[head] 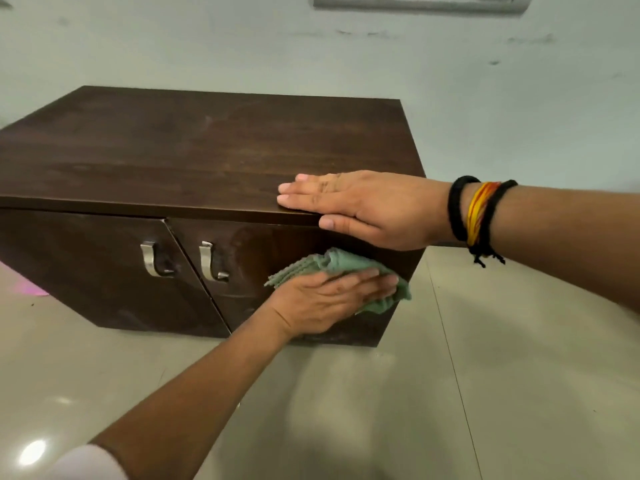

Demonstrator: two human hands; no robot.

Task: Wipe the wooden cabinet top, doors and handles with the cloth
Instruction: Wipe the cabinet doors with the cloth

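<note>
A low, dark wooden cabinet (194,150) stands on a pale tiled floor (381,410) against a light greenish wall (311,53). Its flat top is bare and shows faint dusty streaks. The front has two doors: the left door (86,265) is swung slightly outward at its inner edge, and the right door (263,244) lies flush with the cabinet front. Each door carries a curved metal handle, the left handle (152,259) and the right handle (210,261), set close together near the seam where the doors meet.

The left hand (325,299) is open and flat, palm pressing a crumpled green cloth (346,268) against the right door, to the right of its handle; the cloth bunches out above the fingers and past the fingertips. The right hand (360,206) is also open, holding nothing, lying palm down on the front right corner of the cabinet top, fingers together and pointing left, with the thumb hooked over the front edge. The right wrist wears black thread bands and a yellow-orange one (479,216). A white sleeve edge (86,462) shows at the lower left, and a pink patch (24,282) lies on the floor left of the cabinet.
</note>
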